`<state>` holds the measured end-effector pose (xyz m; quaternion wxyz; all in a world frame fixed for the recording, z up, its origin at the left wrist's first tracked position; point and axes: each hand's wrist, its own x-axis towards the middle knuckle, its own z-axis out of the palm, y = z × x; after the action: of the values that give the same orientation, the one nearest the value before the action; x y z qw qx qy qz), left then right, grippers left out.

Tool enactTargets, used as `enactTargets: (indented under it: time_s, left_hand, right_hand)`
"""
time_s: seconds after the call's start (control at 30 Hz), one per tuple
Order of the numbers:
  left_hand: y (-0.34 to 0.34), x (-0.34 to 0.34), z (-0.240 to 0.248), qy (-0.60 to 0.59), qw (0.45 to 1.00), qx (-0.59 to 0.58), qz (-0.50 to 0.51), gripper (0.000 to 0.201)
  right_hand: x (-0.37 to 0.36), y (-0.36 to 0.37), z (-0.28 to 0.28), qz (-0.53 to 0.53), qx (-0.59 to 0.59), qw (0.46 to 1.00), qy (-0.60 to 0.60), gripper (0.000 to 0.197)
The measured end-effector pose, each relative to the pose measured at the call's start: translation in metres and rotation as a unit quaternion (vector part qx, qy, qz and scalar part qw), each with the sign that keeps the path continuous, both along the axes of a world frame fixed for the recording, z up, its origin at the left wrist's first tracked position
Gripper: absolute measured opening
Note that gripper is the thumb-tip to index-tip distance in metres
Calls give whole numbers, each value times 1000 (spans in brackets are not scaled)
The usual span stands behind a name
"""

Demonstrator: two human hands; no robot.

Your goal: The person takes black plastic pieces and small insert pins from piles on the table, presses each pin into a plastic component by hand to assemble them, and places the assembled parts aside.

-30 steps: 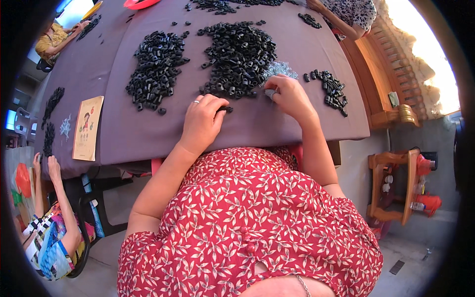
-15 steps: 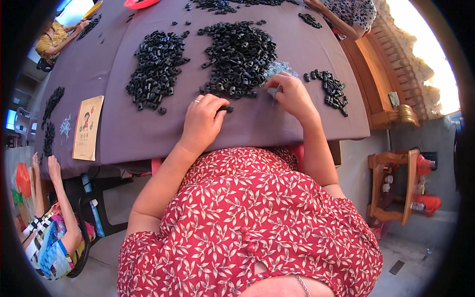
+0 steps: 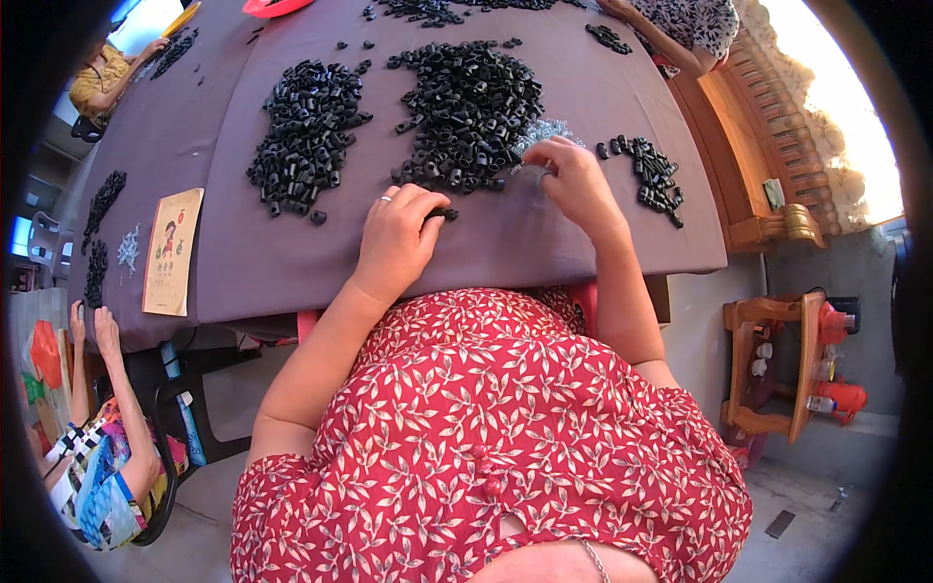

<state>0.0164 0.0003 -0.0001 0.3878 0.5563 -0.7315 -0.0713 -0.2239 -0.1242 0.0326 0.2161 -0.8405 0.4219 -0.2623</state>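
Observation:
My left hand [image 3: 397, 238] is closed, thumb and fingertips pinching a small black plastic piece [image 3: 446, 213] just above the near part of the table. My right hand [image 3: 578, 189] has its fingers curled together at the near edge of a heap of small silvery metal pieces, perhaps screws [image 3: 550, 129]. Whatever lies between those fingertips is too small to make out. Right behind my hands spreads a large pile of black plastic pieces [image 3: 476, 107], touching the silvery heap. Another black pile [image 3: 309, 131] lies to its left, and a smaller black group [image 3: 653, 180] sits right of my right hand.
A purple-grey cloth covers the table [image 3: 466, 257]. At left lie a booklet [image 3: 173, 253], a few silvery bits [image 3: 128, 249] and more black pieces [image 3: 105, 204]. Co-workers sit at the left and far sides. A red basin [image 3: 276, 6] stands at the far edge.
My right hand has shifted slightly, its fingertips moving up and left against the silvery heap. My left hand stays put with the black piece. A co-worker's hands at lower left have moved a little.

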Motion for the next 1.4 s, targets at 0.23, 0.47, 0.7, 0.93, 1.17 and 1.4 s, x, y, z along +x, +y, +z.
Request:
enactTargets:
  time_s: [0.23,0.47,0.7,0.93,1.17,1.4]
  left_hand:
    - [1,0,1,2,1000,2,1,18]
    - [0,0,1,4,1000,1,0,18]
    - [0,1,-3,2,1000,-4,-3,18]
    - [0,0,0,5,1000,-3,-4,18]
    - [-1,1,0,3,1000,-5,-4,18]
    - [0,0,-1,3,1000,-5,-4,17]
  right_hand:
    - [-3,1,-3,6,-12,998,69,24]
    - [1,3,4,2,4,1000,-2,21]
    - [4,1,-4,15,-11,996,90,21]
    - [-1,-4,-3,-22,-9,1000,-10,16]
    - [-4,-9,-6,-47,79,993,-75,29]
    - [-1,-2,3,-35,19,998,-52,33]
